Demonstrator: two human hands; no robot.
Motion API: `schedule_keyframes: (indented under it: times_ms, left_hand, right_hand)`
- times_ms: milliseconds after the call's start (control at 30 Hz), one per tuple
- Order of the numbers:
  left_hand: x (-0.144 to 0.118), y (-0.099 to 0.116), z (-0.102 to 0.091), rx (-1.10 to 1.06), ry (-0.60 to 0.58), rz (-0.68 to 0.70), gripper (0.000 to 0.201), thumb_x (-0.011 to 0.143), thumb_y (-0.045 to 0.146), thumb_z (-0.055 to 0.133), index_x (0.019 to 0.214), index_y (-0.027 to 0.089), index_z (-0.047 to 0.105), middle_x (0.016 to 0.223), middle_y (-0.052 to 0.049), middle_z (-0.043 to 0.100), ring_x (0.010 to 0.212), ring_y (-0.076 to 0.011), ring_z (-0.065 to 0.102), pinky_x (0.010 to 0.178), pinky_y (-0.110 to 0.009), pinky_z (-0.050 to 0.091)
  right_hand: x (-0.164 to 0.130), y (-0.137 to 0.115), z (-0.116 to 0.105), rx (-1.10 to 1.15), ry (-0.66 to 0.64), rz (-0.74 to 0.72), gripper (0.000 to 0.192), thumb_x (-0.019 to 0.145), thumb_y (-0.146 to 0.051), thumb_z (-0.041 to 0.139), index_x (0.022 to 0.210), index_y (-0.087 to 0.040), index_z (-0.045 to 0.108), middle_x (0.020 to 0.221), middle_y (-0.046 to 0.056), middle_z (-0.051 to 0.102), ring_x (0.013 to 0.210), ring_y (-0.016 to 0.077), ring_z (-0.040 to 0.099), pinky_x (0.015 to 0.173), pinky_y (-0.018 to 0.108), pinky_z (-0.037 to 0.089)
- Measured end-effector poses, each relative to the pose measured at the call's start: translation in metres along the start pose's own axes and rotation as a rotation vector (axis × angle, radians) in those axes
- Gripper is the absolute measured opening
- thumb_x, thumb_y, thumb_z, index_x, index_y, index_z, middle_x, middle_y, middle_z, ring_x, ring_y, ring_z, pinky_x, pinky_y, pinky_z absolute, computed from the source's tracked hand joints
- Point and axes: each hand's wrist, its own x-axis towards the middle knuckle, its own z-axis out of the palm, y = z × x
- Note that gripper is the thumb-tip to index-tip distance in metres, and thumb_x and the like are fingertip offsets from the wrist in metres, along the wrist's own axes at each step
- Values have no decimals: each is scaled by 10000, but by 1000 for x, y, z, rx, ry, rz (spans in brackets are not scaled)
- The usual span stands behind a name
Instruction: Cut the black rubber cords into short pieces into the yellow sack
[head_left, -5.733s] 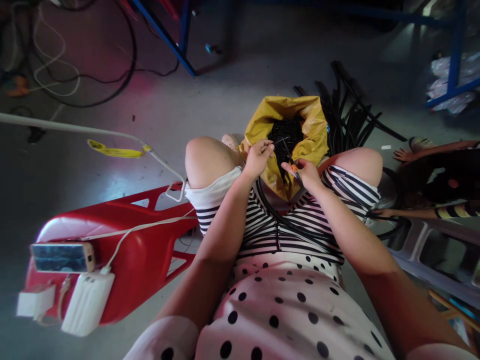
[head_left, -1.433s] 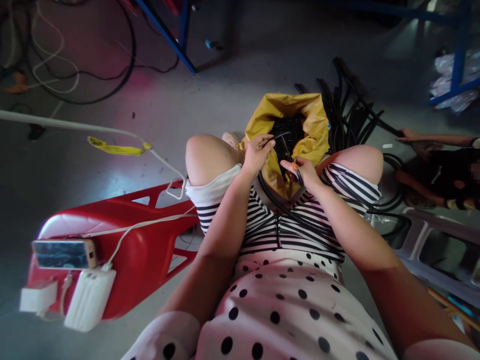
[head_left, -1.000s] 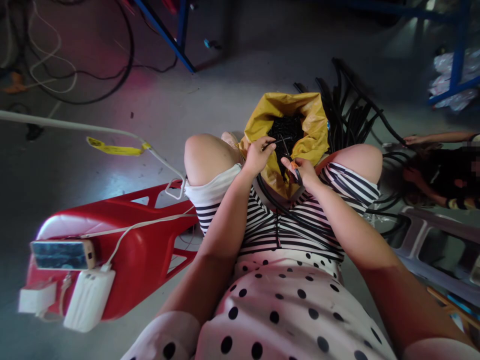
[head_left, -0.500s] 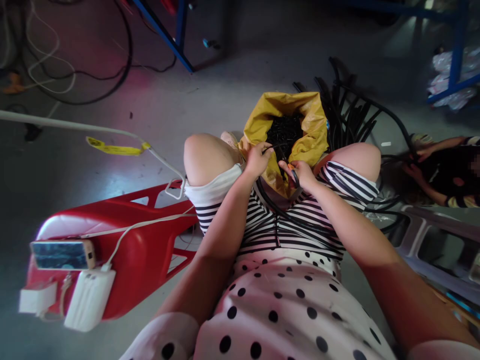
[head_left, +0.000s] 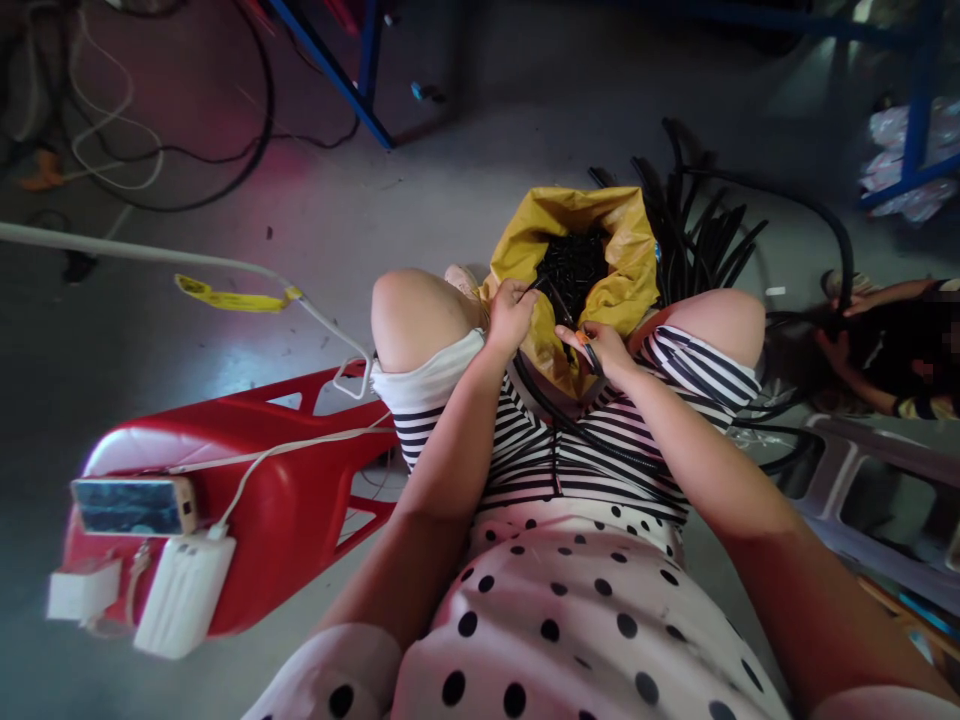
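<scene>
the open yellow plastic sack of black offcuts sits between the knees at 12 o'clock so cuts drop in, left hand pinching the thin black corrugated tube taut, right hand closed around small orange-handled cutters.

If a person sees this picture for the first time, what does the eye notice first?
First, the yellow bag of small black pieces between the person's knees, with the left hand and the right hand pinching thin black tubing over its mouth. Next, the red plastic chair at left, carrying a phone and a white power bank.
</scene>
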Motion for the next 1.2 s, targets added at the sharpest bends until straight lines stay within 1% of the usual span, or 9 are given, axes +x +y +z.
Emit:
schedule_keyframes:
  times_ms: [67,100,200,300,533,767,900,1033,1200]
  left_hand:
    - [-5,11,1,-115,40,-131,110,933,109,595,929,212,555,677,59,536,564,-94,496,555,-190,392]
    - [-8,17,1,-158,41,-179,118,921,100,588,930,213,552,657,68,517,527,-87,458,525,-185,358]
    - [-16,29,0,-188,0,-225,129,907,94,584,929,216,545,620,78,513,476,-75,409,494,-171,327]
    - [-20,35,-1,-168,-31,-228,127,912,101,591,930,218,543,597,79,525,468,-74,409,490,-165,331]
    - [-20,37,-1,-133,-89,-230,130,910,91,614,908,207,557,600,77,543,473,-63,409,503,-165,341]
    - [-19,35,-2,-134,-99,-200,106,928,96,613,905,194,582,619,63,563,494,-71,424,513,-184,348]
    - [-18,35,-2,-125,-98,-204,100,930,105,609,901,196,581,613,62,564,488,-77,419,506,-195,341]
    - [-15,31,-1,-118,-139,-194,105,916,101,622,891,198,588,608,54,572,492,-84,420,509,-206,329]
    - [-11,18,0,-82,-227,-159,158,905,94,666,857,204,565,629,45,601,527,-81,450,553,-199,334]
  right_hand:
    - [-2,0,-1,14,-42,-19,697,800,-856,798,738,-265,433,608,-29,497,609,159,477,552,286,361]
    - [-3,0,-1,15,-53,-28,696,796,-855,797,743,-265,432,619,-29,501,615,161,476,557,287,360]
    - [-3,1,-2,1,-58,-40,691,787,-851,799,748,-267,431,634,-26,503,628,164,476,567,289,361]
    - [-1,1,-2,-25,-45,-24,690,781,-845,804,748,-269,426,627,-24,491,634,171,484,569,291,361]
    - [-2,-3,-3,-47,-23,4,680,804,-833,802,759,-265,431,627,-22,499,638,174,517,563,284,356]
    - [-2,-4,-4,-80,-10,-8,672,816,-826,806,764,-260,447,657,-20,507,654,171,520,572,286,373]
    - [0,-2,-3,-104,3,-13,685,803,-831,818,759,-258,445,662,-28,485,659,167,517,578,285,382]
    - [1,-1,-2,-119,8,-4,690,815,-843,806,761,-259,443,655,-27,491,650,168,520,577,285,384]
    - [3,5,-1,-124,-5,41,686,858,-871,755,769,-260,456,624,-16,509,615,171,525,554,287,370]
